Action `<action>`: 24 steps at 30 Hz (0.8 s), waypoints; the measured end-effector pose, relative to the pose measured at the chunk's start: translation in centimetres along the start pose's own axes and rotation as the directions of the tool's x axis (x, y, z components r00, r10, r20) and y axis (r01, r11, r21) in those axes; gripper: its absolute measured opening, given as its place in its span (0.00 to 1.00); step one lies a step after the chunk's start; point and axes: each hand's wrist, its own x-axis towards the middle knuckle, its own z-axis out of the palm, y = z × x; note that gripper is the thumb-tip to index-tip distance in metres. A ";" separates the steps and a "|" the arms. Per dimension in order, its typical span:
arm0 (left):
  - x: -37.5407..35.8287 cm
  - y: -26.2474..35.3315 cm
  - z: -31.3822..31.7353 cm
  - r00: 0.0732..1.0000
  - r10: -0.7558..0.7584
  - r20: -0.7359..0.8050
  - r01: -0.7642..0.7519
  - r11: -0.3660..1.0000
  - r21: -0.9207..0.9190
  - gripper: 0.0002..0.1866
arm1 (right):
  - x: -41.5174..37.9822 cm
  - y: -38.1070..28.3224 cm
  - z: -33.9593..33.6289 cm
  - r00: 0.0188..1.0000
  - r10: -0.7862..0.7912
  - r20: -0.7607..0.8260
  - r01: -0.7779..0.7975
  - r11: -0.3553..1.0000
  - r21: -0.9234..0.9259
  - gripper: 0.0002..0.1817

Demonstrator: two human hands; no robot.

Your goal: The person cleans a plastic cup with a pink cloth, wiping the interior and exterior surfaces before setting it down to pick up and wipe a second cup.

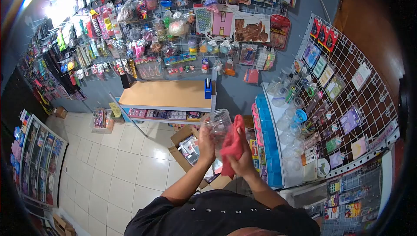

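Observation:
A clear plastic jar point(220, 122) is held up in front of my chest. My left hand point(206, 142) grips it from the left side, fingers wrapped round its wall. In my right hand point(244, 154) is a red cloth point(233, 145), bunched up and pressed against the jar's right side. Part of the cloth hangs down below the hand. The jar's lower part is hidden by the cloth and my hands.
An open cardboard box point(186, 149) with packaged goods stands on the tiled floor below my hands. Ahead is a wooden-topped shelf point(167, 93) with a blue tape dispenser point(208, 89). To the right, a white counter point(289, 166) carries several clear jars point(290, 132).

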 end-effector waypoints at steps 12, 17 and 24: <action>-1.3 1.1 1.1 0.965 -0.051 0.259 -0.038 0.944 0.327 0.27 | 3.8 -3.9 -1.9 0.992 -0.096 0.081 0.118 0.934 -0.337 0.41; -1.9 1.8 1.2 0.966 0.031 0.258 -0.112 0.946 0.305 0.33 | 4.6 0.9 -1.3 0.996 -0.036 -0.079 0.055 0.967 0.250 0.28; 0.3 1.5 -0.1 0.991 0.099 0.085 -0.098 0.995 -0.021 0.36 | 1.8 2.0 -0.5 0.908 0.409 0.087 -0.417 0.864 0.284 0.25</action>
